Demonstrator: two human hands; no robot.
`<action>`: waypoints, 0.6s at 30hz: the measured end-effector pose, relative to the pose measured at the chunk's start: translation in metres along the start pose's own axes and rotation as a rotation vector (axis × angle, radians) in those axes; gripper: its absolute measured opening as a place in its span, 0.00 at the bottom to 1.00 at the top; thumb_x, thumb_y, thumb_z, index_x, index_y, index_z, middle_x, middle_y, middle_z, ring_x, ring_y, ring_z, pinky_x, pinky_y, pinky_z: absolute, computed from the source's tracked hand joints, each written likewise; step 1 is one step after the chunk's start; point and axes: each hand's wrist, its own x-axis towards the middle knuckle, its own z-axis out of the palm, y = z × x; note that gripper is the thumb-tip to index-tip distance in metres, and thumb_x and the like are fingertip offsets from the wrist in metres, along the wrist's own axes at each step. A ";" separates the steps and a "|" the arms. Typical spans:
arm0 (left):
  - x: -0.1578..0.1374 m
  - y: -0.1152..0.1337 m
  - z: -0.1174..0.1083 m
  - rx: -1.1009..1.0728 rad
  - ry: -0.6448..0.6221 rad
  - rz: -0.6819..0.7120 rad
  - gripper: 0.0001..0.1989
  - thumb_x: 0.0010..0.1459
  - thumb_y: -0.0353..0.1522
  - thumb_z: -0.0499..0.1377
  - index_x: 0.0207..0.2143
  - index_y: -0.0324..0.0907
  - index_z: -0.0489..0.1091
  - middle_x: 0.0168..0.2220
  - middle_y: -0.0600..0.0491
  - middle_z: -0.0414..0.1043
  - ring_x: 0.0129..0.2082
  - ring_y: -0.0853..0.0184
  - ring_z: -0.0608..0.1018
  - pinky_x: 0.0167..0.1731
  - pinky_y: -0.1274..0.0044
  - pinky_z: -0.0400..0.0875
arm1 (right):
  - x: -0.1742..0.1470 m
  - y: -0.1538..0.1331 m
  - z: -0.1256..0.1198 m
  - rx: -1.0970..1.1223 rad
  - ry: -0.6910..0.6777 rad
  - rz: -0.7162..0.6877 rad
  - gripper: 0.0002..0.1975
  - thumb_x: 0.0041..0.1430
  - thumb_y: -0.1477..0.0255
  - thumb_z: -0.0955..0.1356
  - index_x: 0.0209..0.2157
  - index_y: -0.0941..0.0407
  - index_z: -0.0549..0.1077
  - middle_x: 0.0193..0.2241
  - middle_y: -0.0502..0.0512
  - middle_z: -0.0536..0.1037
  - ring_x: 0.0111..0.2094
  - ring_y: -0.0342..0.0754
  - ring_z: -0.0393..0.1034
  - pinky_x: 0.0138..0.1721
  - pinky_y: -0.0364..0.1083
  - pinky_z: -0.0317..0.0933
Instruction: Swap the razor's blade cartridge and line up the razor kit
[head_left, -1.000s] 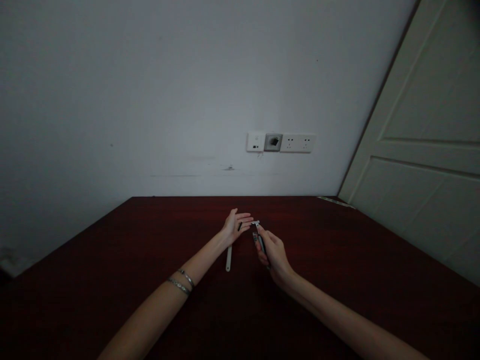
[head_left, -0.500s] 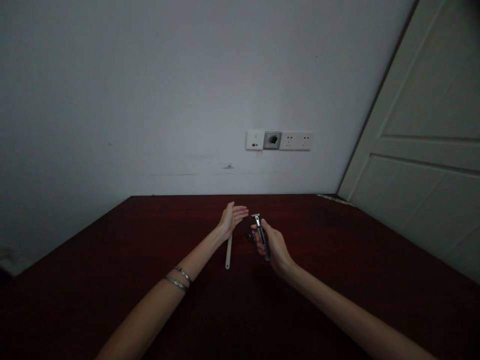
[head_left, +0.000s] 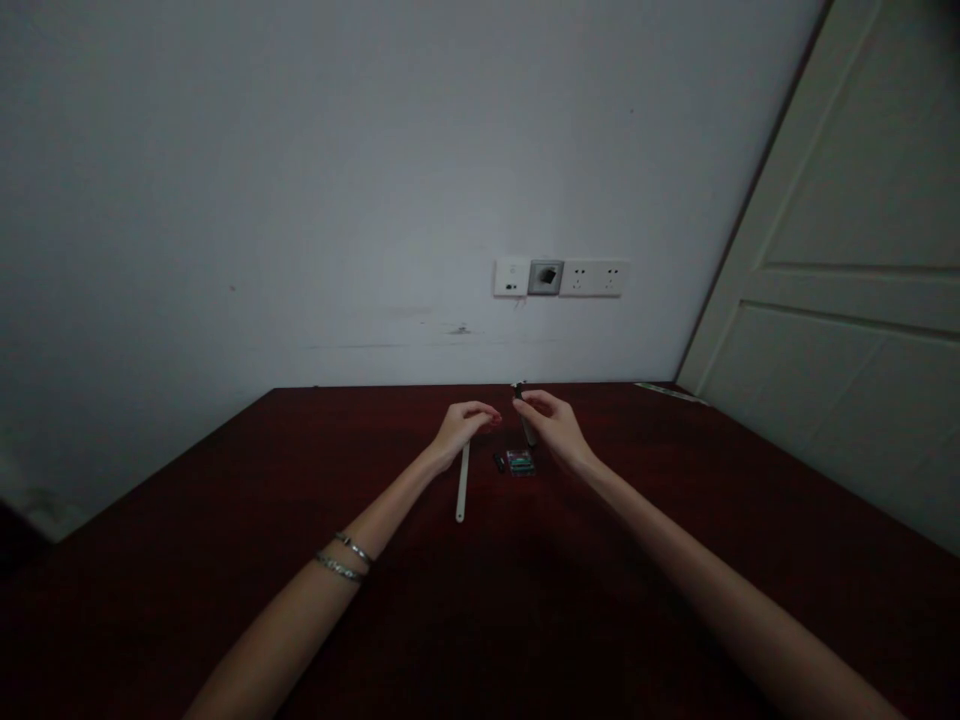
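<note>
My right hand [head_left: 556, 428] grips a razor [head_left: 528, 431] by its dark handle. The razor's head points up and away from me, near the back of the table. To its left hovers my left hand [head_left: 459, 430], fingers loosely curved, with nothing visible in it. A long pale strip [head_left: 462, 490] with a hole at its near end lies below the left hand; the hand hides its far end. Between the hands, closer to me, lie a small black piece [head_left: 499, 461] and a small flat packet [head_left: 520, 462] with green and pink on it.
The dark red table [head_left: 375, 640] meets a white wall [head_left: 337, 180] with several sockets [head_left: 576, 278]. A pale panelled door [head_left: 840, 300] leans in at the right. A thin printed strip [head_left: 670, 393] lies along the table's far right edge.
My right hand has moved the razor up and away from me, uncovering the flat packet. My left hand's outstretched fingers have curled inward.
</note>
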 end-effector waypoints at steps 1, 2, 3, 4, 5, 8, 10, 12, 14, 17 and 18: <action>-0.003 0.002 0.001 -0.004 -0.020 0.028 0.05 0.44 0.27 0.60 0.28 0.36 0.73 0.30 0.47 0.76 0.33 0.64 0.76 0.39 0.72 0.67 | 0.002 0.000 0.001 -0.046 0.017 -0.035 0.10 0.42 0.65 0.71 0.27 0.55 0.75 0.29 0.52 0.75 0.33 0.45 0.67 0.33 0.43 0.61; -0.005 0.003 0.002 -0.006 -0.047 0.053 0.07 0.43 0.27 0.61 0.29 0.36 0.73 0.31 0.47 0.76 0.34 0.64 0.76 0.40 0.72 0.67 | 0.004 -0.001 0.002 -0.078 0.030 -0.063 0.09 0.41 0.66 0.72 0.27 0.55 0.75 0.30 0.52 0.75 0.33 0.46 0.68 0.34 0.44 0.61; -0.008 0.005 0.004 -0.004 -0.077 0.072 0.09 0.42 0.26 0.62 0.30 0.36 0.73 0.32 0.48 0.76 0.34 0.64 0.76 0.41 0.72 0.66 | 0.004 -0.002 0.003 -0.093 0.040 -0.082 0.09 0.40 0.66 0.72 0.26 0.55 0.75 0.30 0.52 0.75 0.33 0.46 0.68 0.33 0.44 0.61; -0.010 0.006 0.006 0.002 -0.106 0.086 0.11 0.41 0.26 0.63 0.32 0.36 0.73 0.32 0.48 0.76 0.35 0.64 0.75 0.42 0.72 0.66 | 0.004 -0.003 0.005 -0.094 0.040 -0.091 0.08 0.40 0.66 0.72 0.26 0.55 0.75 0.30 0.52 0.76 0.33 0.47 0.68 0.32 0.44 0.61; -0.012 0.007 0.008 0.009 -0.134 0.093 0.12 0.40 0.25 0.64 0.32 0.36 0.73 0.33 0.48 0.76 0.35 0.64 0.75 0.43 0.71 0.66 | 0.003 -0.004 0.007 -0.084 0.032 -0.090 0.08 0.39 0.67 0.72 0.25 0.54 0.75 0.29 0.52 0.76 0.32 0.47 0.68 0.30 0.44 0.61; -0.016 0.007 0.015 0.022 -0.166 0.105 0.14 0.40 0.27 0.65 0.34 0.36 0.73 0.33 0.49 0.76 0.35 0.63 0.75 0.42 0.71 0.66 | 0.000 -0.007 0.013 -0.030 -0.009 -0.051 0.09 0.38 0.67 0.73 0.24 0.55 0.75 0.26 0.52 0.76 0.30 0.47 0.68 0.25 0.42 0.60; -0.016 0.007 0.017 0.031 -0.130 0.130 0.14 0.40 0.30 0.65 0.33 0.35 0.73 0.33 0.49 0.76 0.35 0.62 0.75 0.42 0.70 0.66 | -0.002 -0.009 0.015 -0.008 -0.017 -0.026 0.10 0.37 0.67 0.73 0.24 0.56 0.75 0.25 0.52 0.76 0.29 0.47 0.68 0.24 0.42 0.59; -0.015 0.006 0.017 0.059 -0.081 0.162 0.12 0.42 0.31 0.65 0.32 0.35 0.74 0.33 0.49 0.76 0.36 0.62 0.75 0.42 0.71 0.66 | -0.003 -0.010 0.016 0.006 -0.005 -0.015 0.11 0.36 0.66 0.73 0.25 0.56 0.74 0.25 0.52 0.75 0.29 0.47 0.68 0.24 0.42 0.59; -0.014 0.007 0.015 0.107 -0.050 0.185 0.10 0.43 0.32 0.64 0.30 0.36 0.74 0.32 0.49 0.76 0.34 0.62 0.75 0.40 0.71 0.67 | -0.003 -0.009 0.017 0.026 0.022 -0.021 0.13 0.37 0.65 0.73 0.27 0.56 0.74 0.26 0.52 0.75 0.30 0.46 0.68 0.25 0.41 0.60; -0.010 0.009 0.010 0.145 0.022 0.198 0.09 0.43 0.32 0.64 0.29 0.36 0.75 0.31 0.48 0.76 0.32 0.63 0.76 0.37 0.73 0.68 | -0.005 -0.001 0.016 0.086 0.090 -0.019 0.13 0.43 0.62 0.70 0.30 0.55 0.73 0.25 0.50 0.73 0.27 0.43 0.66 0.24 0.40 0.61; -0.009 0.010 0.008 0.138 0.053 0.197 0.09 0.42 0.32 0.64 0.29 0.36 0.74 0.30 0.48 0.76 0.32 0.63 0.76 0.37 0.73 0.68 | -0.007 0.005 0.015 0.098 0.107 -0.004 0.13 0.45 0.61 0.69 0.30 0.55 0.72 0.23 0.49 0.71 0.24 0.41 0.65 0.23 0.40 0.60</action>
